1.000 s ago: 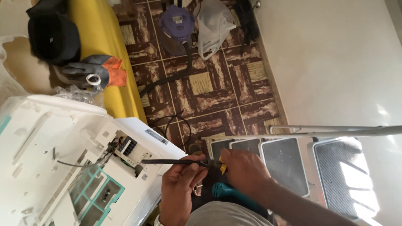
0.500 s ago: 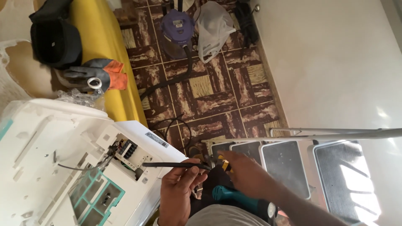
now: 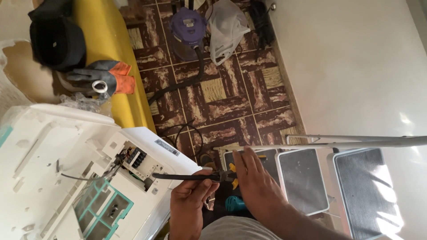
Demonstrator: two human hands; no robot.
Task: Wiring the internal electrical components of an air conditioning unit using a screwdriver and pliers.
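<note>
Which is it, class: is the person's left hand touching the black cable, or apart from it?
Touching. The head view shows the left hand with fingers closed around the black cable, which runs from it toward the white unit.
</note>
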